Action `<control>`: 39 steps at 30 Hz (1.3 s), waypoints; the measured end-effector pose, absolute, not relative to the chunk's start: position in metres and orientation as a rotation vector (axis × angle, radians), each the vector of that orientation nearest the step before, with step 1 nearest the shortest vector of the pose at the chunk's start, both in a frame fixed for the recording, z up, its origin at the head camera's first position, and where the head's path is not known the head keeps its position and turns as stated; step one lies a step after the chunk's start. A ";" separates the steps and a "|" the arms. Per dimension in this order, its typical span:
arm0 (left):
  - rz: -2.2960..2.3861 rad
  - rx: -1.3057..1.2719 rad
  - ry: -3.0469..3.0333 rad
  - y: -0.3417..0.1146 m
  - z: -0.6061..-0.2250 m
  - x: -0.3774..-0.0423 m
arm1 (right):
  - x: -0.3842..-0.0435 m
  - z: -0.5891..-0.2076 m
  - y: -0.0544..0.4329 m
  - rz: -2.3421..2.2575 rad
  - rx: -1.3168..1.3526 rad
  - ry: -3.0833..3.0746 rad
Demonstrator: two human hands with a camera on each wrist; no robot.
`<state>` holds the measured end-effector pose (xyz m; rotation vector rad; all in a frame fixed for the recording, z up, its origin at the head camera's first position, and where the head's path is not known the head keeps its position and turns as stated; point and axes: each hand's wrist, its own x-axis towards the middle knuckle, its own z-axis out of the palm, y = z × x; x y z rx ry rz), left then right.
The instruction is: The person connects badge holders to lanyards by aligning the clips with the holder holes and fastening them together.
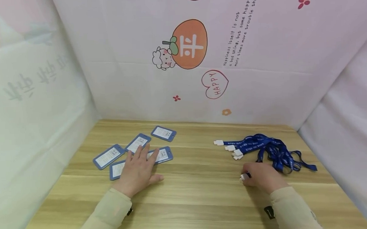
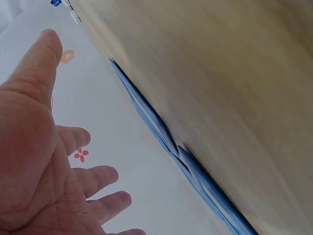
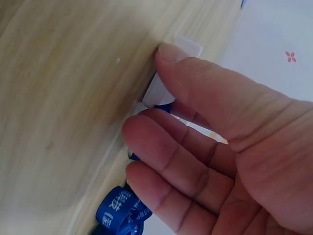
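My left hand [image 1: 138, 173] is held over several blue-framed ID card holders [image 1: 163, 133] on the left of the table, fingers spread and holding nothing. Seen edge-on in the left wrist view, the card holders [image 2: 146, 115] lie flat, apart from the palm. At the right, my right hand [image 1: 263, 177] pinches the white plastic clip [image 3: 161, 93] of a blue lanyard between thumb and fingers, low over the wood. Other blue lanyards [image 1: 257, 144] with white printing lie in a loose pile just beyond it, their white clips [image 1: 230, 148] pointing left. The fingers hide part of the held lanyard.
The wood-grain table [image 1: 198, 195] is bounded at the back by a printed white cloth [image 1: 134, 89]. Cloth walls also stand at the left [image 1: 44, 116] and right [image 1: 350, 122]. A stretch of bare wood separates the card holders from the lanyards.
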<state>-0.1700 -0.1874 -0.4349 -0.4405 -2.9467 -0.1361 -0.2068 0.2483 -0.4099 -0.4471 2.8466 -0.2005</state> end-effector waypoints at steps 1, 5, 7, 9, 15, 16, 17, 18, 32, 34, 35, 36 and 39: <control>-0.133 -0.440 -2.947 -0.187 -0.435 -0.170 | -0.207 -0.410 0.248 -0.198 -0.452 2.847; -0.125 -0.435 -2.948 -0.187 -0.434 -0.170 | -0.207 -0.412 0.245 -0.202 -0.467 2.851; -0.121 -0.432 -2.947 -0.187 -0.434 -0.170 | -0.208 -0.414 0.244 -0.207 -0.476 2.861; -0.121 -0.429 -2.947 -0.187 -0.434 -0.170 | -0.208 -0.415 0.243 -0.201 -0.494 2.874; -0.119 -0.440 -2.946 -0.182 -0.434 -0.172 | -0.204 -0.420 0.248 -0.181 -0.530 2.920; -0.120 -0.441 -2.949 -0.182 -0.434 -0.173 | -0.204 -0.421 0.248 -0.191 -0.532 2.920; -0.120 -0.440 -2.954 -0.181 -0.434 -0.173 | -0.203 -0.421 0.249 -0.205 -0.534 2.919; -0.120 -0.437 -2.959 -0.181 -0.434 -0.173 | -0.202 -0.422 0.249 -0.220 -0.536 2.917; -0.129 -0.401 -2.953 -0.188 -0.432 -0.170 | -0.197 -0.426 0.239 -0.322 -0.511 2.862; -0.133 -0.405 -2.952 -0.188 -0.432 -0.170 | -0.195 -0.426 0.238 -0.331 -0.516 2.852; -0.135 -0.407 -2.951 -0.188 -0.432 -0.171 | -0.194 -0.426 0.238 -0.333 -0.519 2.848; -0.139 -0.408 -2.952 -0.187 -0.432 -0.172 | -0.193 -0.426 0.238 -0.333 -0.521 2.847; -0.143 -0.421 -2.959 -0.185 -0.432 -0.175 | -0.189 -0.422 0.239 -0.347 -0.529 2.849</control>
